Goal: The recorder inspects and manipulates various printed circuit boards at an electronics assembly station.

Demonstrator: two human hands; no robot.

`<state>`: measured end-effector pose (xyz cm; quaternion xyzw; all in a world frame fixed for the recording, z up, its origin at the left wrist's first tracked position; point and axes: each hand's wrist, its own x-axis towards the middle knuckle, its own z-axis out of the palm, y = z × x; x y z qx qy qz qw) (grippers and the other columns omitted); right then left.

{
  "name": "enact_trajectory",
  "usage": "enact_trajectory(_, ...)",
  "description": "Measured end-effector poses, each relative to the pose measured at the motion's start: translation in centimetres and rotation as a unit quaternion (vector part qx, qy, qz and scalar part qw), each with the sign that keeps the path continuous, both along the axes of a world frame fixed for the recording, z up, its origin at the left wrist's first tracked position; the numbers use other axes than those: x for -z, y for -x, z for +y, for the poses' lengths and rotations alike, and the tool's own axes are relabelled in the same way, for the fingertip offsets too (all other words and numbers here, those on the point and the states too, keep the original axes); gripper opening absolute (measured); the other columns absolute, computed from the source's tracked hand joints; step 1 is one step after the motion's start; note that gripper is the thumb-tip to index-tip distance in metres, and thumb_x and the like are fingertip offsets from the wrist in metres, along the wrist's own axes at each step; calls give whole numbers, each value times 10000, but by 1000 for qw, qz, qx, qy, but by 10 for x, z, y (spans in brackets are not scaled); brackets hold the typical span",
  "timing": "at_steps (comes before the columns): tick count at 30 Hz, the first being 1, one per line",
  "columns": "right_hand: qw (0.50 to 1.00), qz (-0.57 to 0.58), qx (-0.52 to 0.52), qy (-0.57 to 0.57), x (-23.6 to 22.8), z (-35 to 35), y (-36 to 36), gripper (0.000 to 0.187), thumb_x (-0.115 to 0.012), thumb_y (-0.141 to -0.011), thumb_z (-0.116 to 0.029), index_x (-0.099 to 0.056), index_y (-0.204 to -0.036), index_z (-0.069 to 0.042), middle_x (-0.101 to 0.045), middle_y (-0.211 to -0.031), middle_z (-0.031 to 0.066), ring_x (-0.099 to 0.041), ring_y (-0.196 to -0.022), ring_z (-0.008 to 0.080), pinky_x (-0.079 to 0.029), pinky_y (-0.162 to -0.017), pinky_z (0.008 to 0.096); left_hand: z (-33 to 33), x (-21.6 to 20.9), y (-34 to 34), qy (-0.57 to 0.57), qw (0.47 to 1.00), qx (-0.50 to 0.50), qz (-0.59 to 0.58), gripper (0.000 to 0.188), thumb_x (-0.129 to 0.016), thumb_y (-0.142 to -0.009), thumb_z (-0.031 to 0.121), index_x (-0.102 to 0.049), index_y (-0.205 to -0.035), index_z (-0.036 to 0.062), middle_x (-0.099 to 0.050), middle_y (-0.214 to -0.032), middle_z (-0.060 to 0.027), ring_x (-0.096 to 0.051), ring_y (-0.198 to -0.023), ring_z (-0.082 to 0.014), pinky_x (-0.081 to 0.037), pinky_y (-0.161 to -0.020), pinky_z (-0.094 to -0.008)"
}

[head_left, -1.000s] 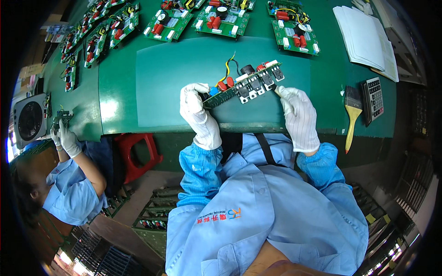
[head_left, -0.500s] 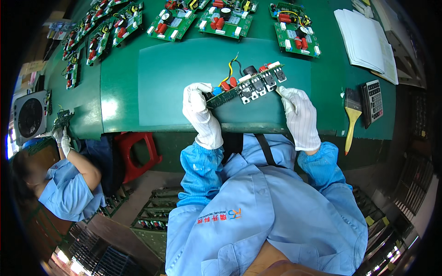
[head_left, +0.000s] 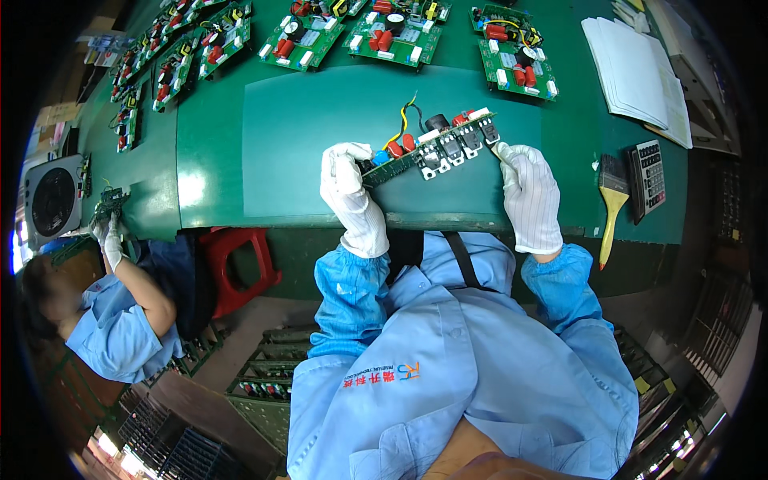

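Note:
A green circuit board point(head_left: 400, 168) is held tilted on edge above the table, its underside edge toward me. Black flat transistors point(head_left: 453, 149) with metal tabs line its near side; red, blue and black round parts and a yellow and a black wire rise behind them. My left hand point(head_left: 349, 186), in a white striped glove, grips the board's left end, with its fingers closed around the corner. At the other end, the gloved fingertips of my right hand point(head_left: 530, 188) are pinched together against the tab of the rightmost transistor. Fingers partly hide both ends.
More circuit boards point(head_left: 389, 38) stand along the far side of the green table point(head_left: 216, 144). On the right lie a paper stack point(head_left: 628, 68), a yellow-handled brush point(head_left: 614, 200) and a calculator point(head_left: 649, 180). A co-worker point(head_left: 120, 320) handles a board at left, near a fan point(head_left: 53, 202).
My right hand has shifted slightly right and up along the board's right end. The board has moved a little to the right in my left hand. The co-worker's hands moved slightly.

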<state>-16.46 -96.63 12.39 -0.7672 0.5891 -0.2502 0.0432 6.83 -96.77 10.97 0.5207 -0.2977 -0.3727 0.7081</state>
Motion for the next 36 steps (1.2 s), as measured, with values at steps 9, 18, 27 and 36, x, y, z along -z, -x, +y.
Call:
enact_trajectory(9, 990, -132, -5, -38, 0, 20, -9, 320, -621, -862, -49, -595, -1180, -37, -622, -939, 135, -616, -831, 323, -511, -744, 376, 7, -1, -2, -30, 999, 33, -18, 362, -424, -935, 373, -532, -839, 42, -566, -904, -83, -551, -856, -161, -422, -824, -297)
enact_trajectory(18, 953, -58, -272, -123, -16, 35, -77, 570, -569, -812, -92, -449, -1364, -20, -490, -1361, 199, -433, -1311, 366, -317, -1115, 457, -7, -12, -59, 10, 914, -33, 404, 587, -551, -830, 532, -554, -1232, 105, -534, -1249, -113, -479, -1143, -289, -393, -976, -511)
enact_trajectory(27, 953, -50, -285, -91, 17, 24, -125, 549, -512, -859, -109, -398, -1371, 54, -417, -1419, 241, -360, -1365, 364, -249, -1154, 443, -3, 5, -96, 44, 904, -18, 425, 453, -476, -857, 432, -587, -1178, 132, -558, -1189, -97, -512, -1075, -275, -433, -914, -473)
enact_trajectory(36, 994, -17, 109, -26, 20, 25, 33, 440, -494, -952, -147, -456, -1359, 13, -455, -1392, 229, -408, -1314, 388, -313, -1121, 419, -2, -11, -84, 65, 880, -2, 471, 448, -516, -854, 411, -600, -1185, 122, -571, -1219, -107, -539, -1073, -293, -455, -916, -482)
